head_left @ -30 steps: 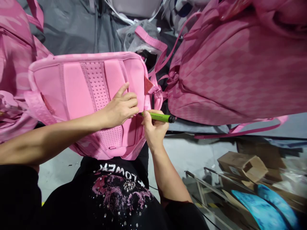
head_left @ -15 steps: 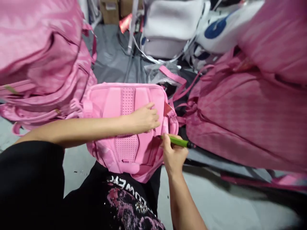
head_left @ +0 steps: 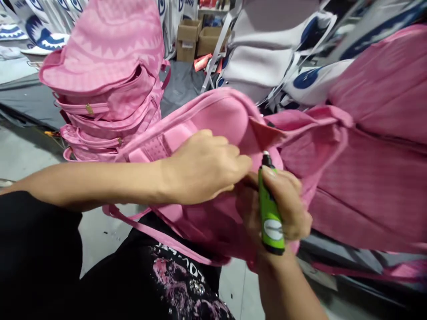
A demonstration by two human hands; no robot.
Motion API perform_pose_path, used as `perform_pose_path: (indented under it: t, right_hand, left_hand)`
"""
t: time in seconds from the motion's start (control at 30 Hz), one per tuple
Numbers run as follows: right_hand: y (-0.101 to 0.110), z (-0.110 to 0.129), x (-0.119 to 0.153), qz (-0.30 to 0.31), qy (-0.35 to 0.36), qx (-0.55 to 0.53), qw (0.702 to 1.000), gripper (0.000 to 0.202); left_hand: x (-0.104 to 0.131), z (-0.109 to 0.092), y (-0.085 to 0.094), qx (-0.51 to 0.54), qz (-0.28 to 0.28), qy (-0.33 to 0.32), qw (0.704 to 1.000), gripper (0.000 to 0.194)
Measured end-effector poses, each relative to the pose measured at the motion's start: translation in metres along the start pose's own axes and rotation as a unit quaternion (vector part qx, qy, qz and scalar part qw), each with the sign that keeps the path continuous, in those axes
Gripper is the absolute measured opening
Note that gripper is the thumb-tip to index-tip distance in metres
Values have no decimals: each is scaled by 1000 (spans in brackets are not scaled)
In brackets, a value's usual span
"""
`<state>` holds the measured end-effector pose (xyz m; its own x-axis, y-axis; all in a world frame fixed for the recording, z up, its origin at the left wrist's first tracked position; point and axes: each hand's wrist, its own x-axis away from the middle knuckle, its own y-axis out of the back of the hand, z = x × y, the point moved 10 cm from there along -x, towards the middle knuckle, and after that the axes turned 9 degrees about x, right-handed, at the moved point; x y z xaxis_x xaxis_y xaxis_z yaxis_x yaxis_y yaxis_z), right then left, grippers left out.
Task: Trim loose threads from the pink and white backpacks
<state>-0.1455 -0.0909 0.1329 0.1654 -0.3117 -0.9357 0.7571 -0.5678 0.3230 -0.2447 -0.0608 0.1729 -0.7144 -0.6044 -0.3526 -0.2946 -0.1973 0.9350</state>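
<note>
Pink and tilted, the backpack (head_left: 225, 113) lay beneath the left hand (head_left: 210, 166), whose curled grip hid whether it pinched anything. The right hand (head_left: 289, 202) gripped a green marker (head_left: 271, 206), nib (head_left: 265, 154) bare. Steadying the backpack seemed the step; the next move likely needed that nib kept clear.

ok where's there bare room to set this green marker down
Grey sheeting shows between the stacked pink backpacks and the white bags, and again left of that stack. The right is crowded: big pink bags sit close beside the pink backpack under the left hand.
</note>
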Motion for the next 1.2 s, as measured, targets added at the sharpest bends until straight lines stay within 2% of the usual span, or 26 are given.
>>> perform_pose_path:
  t: [0.07, 0.13, 0.2, 0.23, 0.27, 0.37, 0.43, 0.5, 0.53, 0.6, 0.67, 0.73, 0.8, 0.9, 1.0, 1.13, 1.2]
  right_hand:
    - [-15, -4, -2, 59, 7, -2, 998, 57]
    - [-33, -14, 14, 104, 0, 4, 995, 48]
    - [-49, -28, 38, 128, -13, 17, 992, 39]
    - [-55, -33, 50, 135, -16, 21, 990, 36]
    - [-59, -37, 61, 139, -19, 27, 990, 35]
    - [-63, -38, 77, 140, -23, 41, 989, 38]
    - [-59, -33, 78, 130, -31, 21, 991, 40]
    - [-54, -29, 79, 133, -60, -19, 989, 41]
    - [-53, -28, 81, 141, -76, -37, 986, 41]
    - [-50, -28, 87, 166, -103, -48, 980, 40]
    - [-47, -32, 95, 189, -108, -35, 975, 37]
    - [-47, -40, 101, 207, -114, -30, 971, 36]
    - [-49, -49, 106, 215, -125, -37, 968, 40]
    - [-49, -62, 110, 196, -169, -36, 965, 43]
    - [-47, -69, 112, 169, -201, 1, 965, 34]
    - [-48, -63, 106, 170, -168, 10, 971, 27]
    - [-50, -64, 106, 188, -167, -12, 968, 25]
  left_hand:
    - [9, 18, -18, 39, 1, 69, 997, 17]
    - [16, 40, -59, 114, 50, 132, 983, 17]
    - [21, 52, -99, 190, 107, 151, 964, 13]
    - [22, 55, -110, 205, 116, 138, 962, 13]
    - [21, 57, -115, 199, 109, 113, 967, 15]
    - [18, 63, -106, 117, 32, 39, 992, 28]
    - [12, 77, -108, 95, 8, 36, 995, 58]
    - [1, 94, -124, 100, 24, 61, 993, 96]
    - [-6, 101, -136, 104, 48, 70, 991, 109]
    - [-20, 105, -162, 106, 106, 72, 986, 117]
    - [-30, 101, -178, 101, 144, 59, 983, 116]
    - [-35, 93, -183, 96, 150, 44, 983, 117]
    - [-36, 85, -180, 85, 136, 29, 987, 118]
    - [-31, 73, -172, 56, 106, 7, 993, 115]
    - [-27, 62, -169, 29, 91, -16, 995, 111]
    - [-25, 46, -174, 17, 91, -79, 993, 112]
    - [-28, 47, -181, 20, 103, -80, 991, 113]
